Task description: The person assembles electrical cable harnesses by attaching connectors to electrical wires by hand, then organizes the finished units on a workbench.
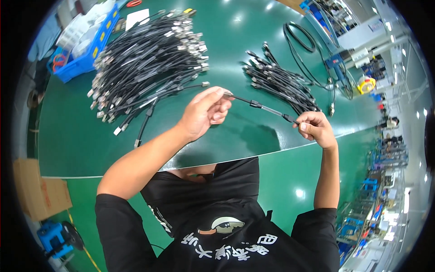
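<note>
Between my hands a short black cable (271, 110) is stretched out above the green table, with a clear sleeve along its middle. My left hand (205, 111) pinches its left end, where a bit of connector shows at the fingertips. At the other end, my right hand (316, 128) closes around the tip, and the fingers hide it. Left of my left hand lies a large pile of black cables (149, 63) with metal plugs. Beyond my right hand is a smaller bundle of similar cables (281, 79).
A blue crate (93, 54) with white items stands at the far left. A long black cord (294, 50) loops at the far right, near a blue device (335, 63) and a yellow round object (366, 85). A cardboard box (41, 190) sits beside the table's near left corner.
</note>
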A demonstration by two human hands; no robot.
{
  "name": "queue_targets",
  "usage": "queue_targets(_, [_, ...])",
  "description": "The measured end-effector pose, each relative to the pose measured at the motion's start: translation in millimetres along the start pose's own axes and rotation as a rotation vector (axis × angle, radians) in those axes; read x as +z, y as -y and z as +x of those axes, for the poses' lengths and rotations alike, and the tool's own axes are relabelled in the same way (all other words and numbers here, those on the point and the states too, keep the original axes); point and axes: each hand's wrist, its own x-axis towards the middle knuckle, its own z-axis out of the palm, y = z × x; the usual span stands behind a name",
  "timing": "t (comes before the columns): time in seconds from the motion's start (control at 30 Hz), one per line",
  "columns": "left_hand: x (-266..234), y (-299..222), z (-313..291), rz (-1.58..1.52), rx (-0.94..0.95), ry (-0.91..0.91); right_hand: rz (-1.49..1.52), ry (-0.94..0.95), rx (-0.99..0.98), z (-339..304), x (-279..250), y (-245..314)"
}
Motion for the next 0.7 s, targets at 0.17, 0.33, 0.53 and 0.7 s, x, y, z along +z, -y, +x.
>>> queue_targets(0.17, [0.7,7.7,1.4,0.160,-0.036,0.033,-0.066,-0.076,-0.028,4.1,18.8,-6.4])
queue_targets(0.33, [6.2,9.5,-6.6,0.257,-0.101,-0.020,-0.528,-0.079,-0.361,35.1,75.0,2.9])
queue_targets(0.53, [9.4,11.4,-3.2,0.670,-0.048,-0.072,-0.273,-0.154,-0.164,34.7,121.5,-6.8])
queue_targets(0.7, [16.6,-3.2,-6.8,1.258,0.044,0.090,-0.632,-0.230,-0.453,31.1,107.6,-8.3])
